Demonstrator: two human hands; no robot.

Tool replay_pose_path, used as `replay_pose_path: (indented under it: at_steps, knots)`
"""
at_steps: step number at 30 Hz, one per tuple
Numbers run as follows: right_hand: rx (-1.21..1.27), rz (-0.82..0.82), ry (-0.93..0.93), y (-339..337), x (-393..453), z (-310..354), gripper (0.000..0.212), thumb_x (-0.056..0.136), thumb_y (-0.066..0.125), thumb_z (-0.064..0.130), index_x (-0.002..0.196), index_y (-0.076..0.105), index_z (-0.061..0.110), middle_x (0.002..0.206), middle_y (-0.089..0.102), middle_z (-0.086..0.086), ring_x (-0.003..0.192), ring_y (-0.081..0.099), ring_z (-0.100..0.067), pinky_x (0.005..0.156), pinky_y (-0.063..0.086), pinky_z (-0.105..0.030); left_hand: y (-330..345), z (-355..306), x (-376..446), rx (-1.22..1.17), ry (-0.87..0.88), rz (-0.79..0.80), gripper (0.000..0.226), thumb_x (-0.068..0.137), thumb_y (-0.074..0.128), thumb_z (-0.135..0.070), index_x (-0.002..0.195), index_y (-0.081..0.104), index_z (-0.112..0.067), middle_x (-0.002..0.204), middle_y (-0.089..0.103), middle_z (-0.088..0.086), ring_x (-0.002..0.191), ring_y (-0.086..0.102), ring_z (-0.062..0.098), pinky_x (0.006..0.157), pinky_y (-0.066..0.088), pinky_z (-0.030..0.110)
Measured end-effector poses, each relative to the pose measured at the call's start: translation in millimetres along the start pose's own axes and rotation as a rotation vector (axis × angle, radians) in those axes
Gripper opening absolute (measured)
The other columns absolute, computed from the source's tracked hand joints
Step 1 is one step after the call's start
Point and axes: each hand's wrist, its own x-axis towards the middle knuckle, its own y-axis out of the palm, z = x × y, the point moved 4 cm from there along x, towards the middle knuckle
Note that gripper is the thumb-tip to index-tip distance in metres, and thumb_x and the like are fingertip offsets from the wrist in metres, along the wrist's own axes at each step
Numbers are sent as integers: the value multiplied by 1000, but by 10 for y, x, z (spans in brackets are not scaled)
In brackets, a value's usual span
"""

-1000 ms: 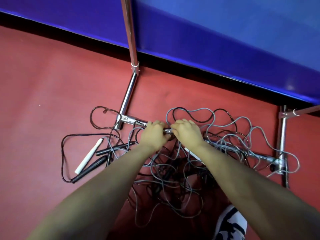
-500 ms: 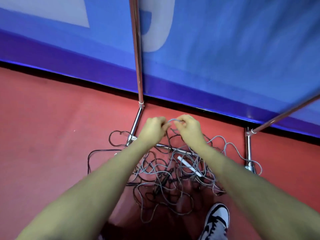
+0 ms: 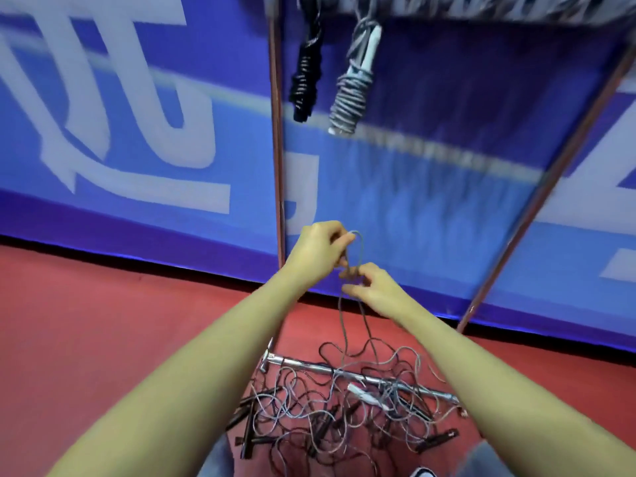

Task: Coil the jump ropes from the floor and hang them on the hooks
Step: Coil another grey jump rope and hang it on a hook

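- A red floor (image 3: 86, 339) is running along the left, meeting a blue banner wall (image 3: 137, 208) with large pale lettering; nothing of the task is lying on this stretch.
- A black coiled rope (image 3: 306, 80) and, just to its right, a grey coiled rope (image 3: 351, 94) with a white handle are hanging from the rack's top rail (image 3: 481, 8), beside the left upright pole (image 3: 277, 166); judging by these, two ropes are already dealt with.
- The left hand (image 3: 318, 256) is curling its fingers round the top of a grey jump rope (image 3: 358, 246), holding the bend of a small loop up in front of the banner.
- The right hand (image 3: 375, 290), just below and to the right, is pinching the same loop where its two strands cross.
- A second ago both hands were down at the tangle by the rack's base bar; now they are raised well above it, with two grey strands trailing down from the loop.
- That lift suggests one rope is being singled out, so coiling can begin once its length is pulling free.
- The remaining tangle of ropes (image 3: 344, 414), grey and black with dark handles, is lying over the chrome base bar (image 3: 309, 365) on the floor, so most of the work is still waiting.
- Snagging looks likely as the strands are drawing through that knot.
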Motion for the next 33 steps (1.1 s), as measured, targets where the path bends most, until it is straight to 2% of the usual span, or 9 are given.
replay_pose_path:
  at_steps: [3, 7, 11, 15, 19, 23, 27, 30, 33]
  knots:
    - [-44, -64, -70, -236, -131, 297, 17, 89, 64, 11, 98, 70, -1, 79, 53, -5, 69, 49, -13, 60, 37, -12, -156, -420, -20, -49, 33, -36, 21, 93, 58, -15, 76, 60, -3, 54, 57, 3, 42, 58, 3, 53, 52, 23]
    - [-32, -139, -27, -485, -190, 536, 25, 97, 51, 17, 77, 66, 12, 58, 53, -1, 44, 50, -4, 56, 42, -27, -295, -891, -79, -159, 76, -86, 20, 95, 55, -15, 81, 62, -4, 61, 58, 6, 45, 59, 5, 57, 54, 27]
    - [139, -317, -44, -806, -293, 770, 33, 99, 48, 21, 70, 60, 14, 50, 51, -4, 33, 44, -4, 46, 38, -20, -299, -965, -142, -276, -72, -136, 23, 99, 38, -11, 107, 59, -7, 87, 59, 4, 59, 55, 12, 52, 41, 23]
    - [381, -421, -110, -1109, -377, 1093, 36, 101, 45, 23, 70, 60, 13, 47, 47, -8, 33, 38, -8, 40, 34, -18, -26, -774, -262, 19, -165, 123, 33, 90, 49, -7, 123, 52, -5, 100, 58, 10, 64, 49, 16, 58, 42, 25]
    - [427, -423, -180, -1302, -426, 1374, 34, 101, 46, 24, 73, 62, 13, 48, 44, -8, 36, 35, -9, 39, 32, -18, 98, -902, -283, 81, -16, 177, 21, 90, 59, -15, 100, 63, 3, 82, 61, 11, 63, 50, 16, 68, 51, 34]
    - [510, -470, -227, -1510, -506, 1431, 33, 101, 44, 27, 81, 66, 14, 61, 53, -2, 48, 43, -8, 46, 37, -19, -48, -1109, -213, 11, 13, 98, 22, 90, 59, -14, 76, 63, 4, 62, 60, 7, 50, 57, 10, 61, 53, 27]
    - [354, -347, -184, -1546, -632, 1372, 15, 98, 52, 26, 93, 63, 17, 88, 61, 3, 65, 51, -6, 55, 41, -20, -286, -1384, -126, -82, 27, -57, 24, 91, 56, -13, 72, 63, 0, 62, 60, 9, 47, 54, 17, 55, 50, 27]
    - [91, -140, -144, -1278, -723, 1205, 14, 93, 59, 16, 105, 64, 13, 80, 58, 10, 51, 49, 6, 50, 38, -15, -461, -1662, -71, -47, 86, -119, 31, 91, 55, -15, 60, 58, -9, 63, 62, 13, 48, 55, 18, 59, 51, 28]
    - [84, 14, -81, -973, -764, 1060, 13, 90, 65, 19, 100, 65, 11, 70, 58, 12, 48, 49, 3, 52, 42, -18, -584, -1910, -57, -16, 134, -129, 33, 91, 56, -14, 58, 57, -8, 58, 60, 10, 48, 54, 16, 53, 50, 24]
